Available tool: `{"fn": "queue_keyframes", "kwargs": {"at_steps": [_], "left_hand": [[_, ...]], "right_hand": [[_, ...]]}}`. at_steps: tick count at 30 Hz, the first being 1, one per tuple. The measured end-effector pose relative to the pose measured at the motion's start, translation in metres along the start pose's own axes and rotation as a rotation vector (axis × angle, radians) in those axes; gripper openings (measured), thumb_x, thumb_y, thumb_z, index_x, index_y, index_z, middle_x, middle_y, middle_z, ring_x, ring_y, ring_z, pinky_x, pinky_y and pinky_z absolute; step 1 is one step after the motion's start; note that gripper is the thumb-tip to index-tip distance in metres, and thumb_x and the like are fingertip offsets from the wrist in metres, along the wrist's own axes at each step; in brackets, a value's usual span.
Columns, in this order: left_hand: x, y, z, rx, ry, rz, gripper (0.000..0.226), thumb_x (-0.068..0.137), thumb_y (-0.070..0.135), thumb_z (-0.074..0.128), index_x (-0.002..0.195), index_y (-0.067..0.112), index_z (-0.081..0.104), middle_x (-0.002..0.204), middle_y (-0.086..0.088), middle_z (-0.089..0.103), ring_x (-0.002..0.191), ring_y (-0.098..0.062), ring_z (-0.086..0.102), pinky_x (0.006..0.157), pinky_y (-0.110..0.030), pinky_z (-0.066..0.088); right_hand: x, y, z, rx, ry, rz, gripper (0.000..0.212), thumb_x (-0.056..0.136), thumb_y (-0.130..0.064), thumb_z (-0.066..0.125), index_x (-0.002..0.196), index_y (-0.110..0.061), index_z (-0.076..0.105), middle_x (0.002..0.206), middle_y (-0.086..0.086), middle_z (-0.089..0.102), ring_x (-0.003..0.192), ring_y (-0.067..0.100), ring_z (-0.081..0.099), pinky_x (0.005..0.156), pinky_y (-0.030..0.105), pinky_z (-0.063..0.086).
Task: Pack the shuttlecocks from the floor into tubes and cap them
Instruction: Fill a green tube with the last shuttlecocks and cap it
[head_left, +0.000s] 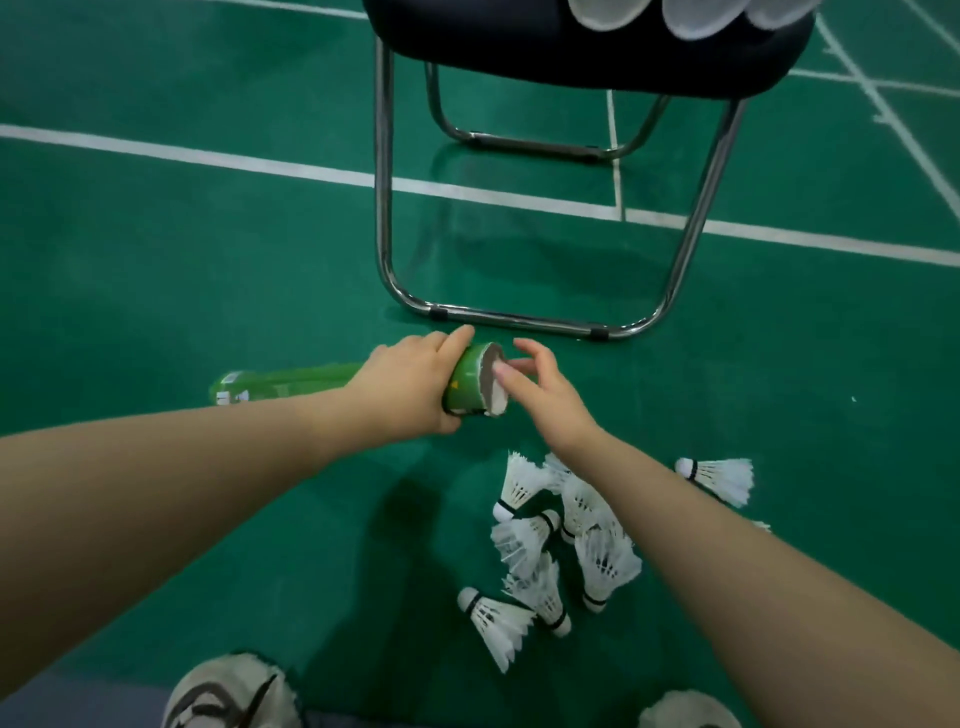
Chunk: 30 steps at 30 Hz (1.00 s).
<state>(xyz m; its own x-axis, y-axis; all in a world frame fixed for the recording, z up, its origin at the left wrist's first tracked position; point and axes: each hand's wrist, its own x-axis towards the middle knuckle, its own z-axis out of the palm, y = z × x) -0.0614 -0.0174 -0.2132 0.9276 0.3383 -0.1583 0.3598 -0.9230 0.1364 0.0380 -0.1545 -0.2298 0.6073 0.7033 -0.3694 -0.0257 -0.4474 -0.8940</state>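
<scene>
With the left hand (410, 387) wrapped round the green tube (467, 387) just in front of the chair (519, 52) and the right hand (550, 400) loose-fingered at its mouth, push softly and straight in.

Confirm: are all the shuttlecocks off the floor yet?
No, a cluster of loose shuttlecocks lies on the green floor, near the tube that the left hand grips.

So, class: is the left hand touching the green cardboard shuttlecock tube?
Touching. The head view shows the left hand wrapped round the green tube near its mouth.
</scene>
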Motion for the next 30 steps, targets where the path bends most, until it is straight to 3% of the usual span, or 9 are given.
{"fn": "queue_keyframes", "kwargs": {"at_steps": [3, 8, 12, 15, 17, 20, 22, 26, 30], "left_hand": [[0.003, -0.005, 0.005, 0.014, -0.029, 0.010, 0.096, 0.073, 0.043, 0.068, 0.147, 0.019, 0.013, 0.135, -0.003, 0.044, 0.119, -0.026, 0.046, 0.092, -0.044, 0.043], [0.006, -0.006, 0.013, 0.012, -0.028, 0.026, 0.097, 0.073, 0.044, 0.067, 0.148, 0.022, 0.010, 0.132, -0.001, 0.045, 0.118, -0.025, 0.045, 0.093, -0.043, 0.041], [0.009, -0.005, 0.017, 0.016, -0.040, 0.027, 0.097, 0.073, 0.045, 0.067, 0.148, 0.023, 0.009, 0.133, -0.001, 0.044, 0.120, -0.025, 0.044, 0.095, -0.045, 0.040], [0.010, -0.004, 0.018, 0.013, -0.038, 0.026, 0.096, 0.073, 0.045, 0.067, 0.148, 0.023, 0.009, 0.133, 0.000, 0.045, 0.119, -0.024, 0.044, 0.094, -0.044, 0.040], [0.011, -0.004, 0.018, 0.010, -0.035, 0.022, 0.096, 0.073, 0.045, 0.066, 0.147, 0.024, 0.009, 0.133, 0.000, 0.045, 0.119, -0.024, 0.045, 0.094, -0.044, 0.040], [0.017, 0.000, 0.016, 0.002, -0.020, 0.004, 0.096, 0.073, 0.044, 0.067, 0.147, 0.024, 0.010, 0.134, 0.000, 0.044, 0.120, -0.024, 0.044, 0.094, -0.044, 0.040], [0.019, 0.001, 0.013, -0.015, -0.008, -0.016, 0.096, 0.072, 0.045, 0.067, 0.147, 0.023, 0.011, 0.134, 0.000, 0.044, 0.120, -0.024, 0.044, 0.094, -0.044, 0.040], [0.022, 0.000, 0.008, -0.036, 0.017, -0.046, 0.095, 0.072, 0.044, 0.067, 0.146, 0.024, 0.012, 0.133, 0.000, 0.045, 0.119, -0.025, 0.045, 0.093, -0.044, 0.041], [0.023, 0.001, 0.004, -0.029, 0.035, -0.067, 0.096, 0.071, 0.044, 0.067, 0.146, 0.024, 0.012, 0.130, -0.001, 0.046, 0.118, -0.025, 0.046, 0.091, -0.043, 0.043]], "right_hand": [[0.007, 0.043, -0.003, -0.233, 0.086, 0.141, 0.046, 0.096, -0.044, 0.040, 0.136, -0.022, 0.037, 0.130, 0.002, 0.053, 0.114, 0.019, 0.051, 0.093, 0.033, 0.039], [0.007, 0.095, 0.004, -0.770, -0.017, 0.249, 0.048, 0.094, -0.037, 0.049, 0.137, -0.018, 0.040, 0.125, 0.004, 0.058, 0.108, 0.024, 0.056, 0.088, 0.034, 0.044], [0.008, 0.107, 0.010, -0.992, 0.082, 0.142, 0.023, 0.093, -0.030, 0.044, 0.099, -0.018, 0.063, 0.090, 0.003, 0.063, 0.097, 0.025, 0.057, 0.105, 0.039, 0.032], [0.011, 0.099, 0.007, -0.867, 0.212, 0.108, 0.024, 0.095, -0.025, 0.039, 0.093, -0.017, 0.062, 0.083, 0.002, 0.064, 0.090, 0.023, 0.058, 0.106, 0.040, 0.029], [0.014, 0.084, -0.002, -0.659, 0.387, 0.043, 0.023, 0.097, -0.025, 0.040, 0.093, -0.016, 0.061, 0.078, -0.001, 0.062, 0.078, 0.020, 0.058, 0.099, 0.043, 0.037], [0.016, 0.059, -0.023, -0.355, 0.666, -0.166, 0.020, 0.095, -0.022, 0.039, 0.087, -0.015, 0.056, 0.070, -0.008, 0.049, 0.068, 0.016, 0.048, 0.085, 0.048, 0.045], [0.015, 0.042, -0.029, -0.220, 0.758, -0.313, 0.016, 0.091, -0.023, 0.038, 0.082, -0.016, 0.051, 0.068, -0.012, 0.044, 0.064, 0.012, 0.042, 0.079, 0.047, 0.042], [0.010, 0.018, -0.017, -0.163, 0.744, -0.478, 0.017, 0.090, -0.028, 0.036, 0.081, -0.020, 0.048, 0.068, -0.015, 0.043, 0.064, 0.012, 0.041, 0.075, 0.041, 0.038], [0.005, 0.014, 0.007, -0.365, 0.497, -0.438, 0.027, 0.090, -0.030, 0.039, 0.087, -0.014, 0.060, 0.075, -0.011, 0.051, 0.074, 0.015, 0.047, 0.080, 0.031, 0.031]]}}
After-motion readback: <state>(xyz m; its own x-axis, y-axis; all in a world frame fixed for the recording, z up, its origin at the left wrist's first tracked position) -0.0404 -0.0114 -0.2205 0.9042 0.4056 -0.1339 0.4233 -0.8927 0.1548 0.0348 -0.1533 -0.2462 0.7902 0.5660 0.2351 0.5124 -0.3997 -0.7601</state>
